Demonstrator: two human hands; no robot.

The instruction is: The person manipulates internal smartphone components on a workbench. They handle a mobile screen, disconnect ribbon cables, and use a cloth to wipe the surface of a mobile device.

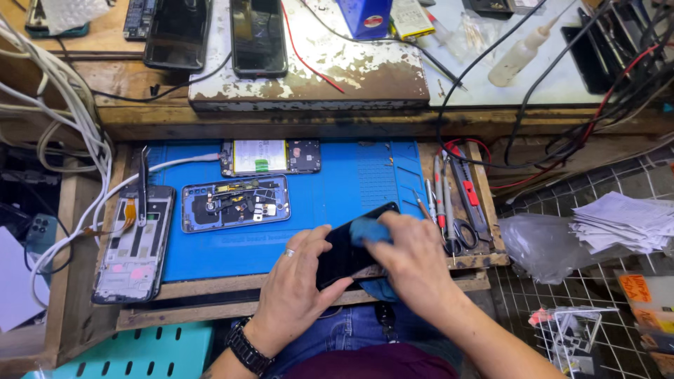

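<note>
My left hand [298, 281] grips a black phone screen panel [344, 249] by its lower edge, over the front of a blue work mat [351, 179]. My right hand [414, 263] presses a blue cloth [368, 230] onto the panel's upper end. More of the cloth hangs below the panel. On the mat lie an opened phone body with exposed parts [235, 203] and another opened phone with a white battery [270, 156]. A ring is on my left hand and a dark watch on its wrist.
A phone frame with a flex cable [133, 245] lies left of the mat. Screwdrivers, tweezers and scissors [453, 203] sit at the mat's right edge. Two dark phones [258, 35], a glue bottle [519, 52] and many cables crowd the upper shelf. Papers [621, 223] lie right.
</note>
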